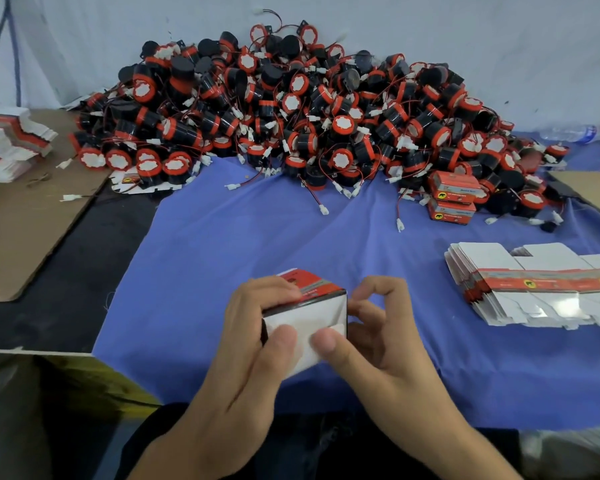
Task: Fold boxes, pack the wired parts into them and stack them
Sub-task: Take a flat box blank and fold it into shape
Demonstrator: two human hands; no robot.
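Note:
A small red and white box (309, 306) is held over the blue cloth (222, 237) near the front edge. My left hand (253, 344) wraps its left side, thumb pressed on the white end flap. My right hand (371, 337) touches the box's right side, its thumb also on the flap. A big heap of black and red round wired parts (291, 112) with white connectors fills the back of the table. Two closed boxes (452, 199) are stacked at the heap's right front. A stack of flat unfolded boxes (541, 285) lies at the right.
Another pile of flat boxes (11, 143) rests on brown cardboard (25, 220) at the left. A clear plastic bottle (575, 133) lies at the far right. Loose wires with white connectors (323, 209) trail from the heap onto the cloth. A white sheet (465, 36) hangs behind.

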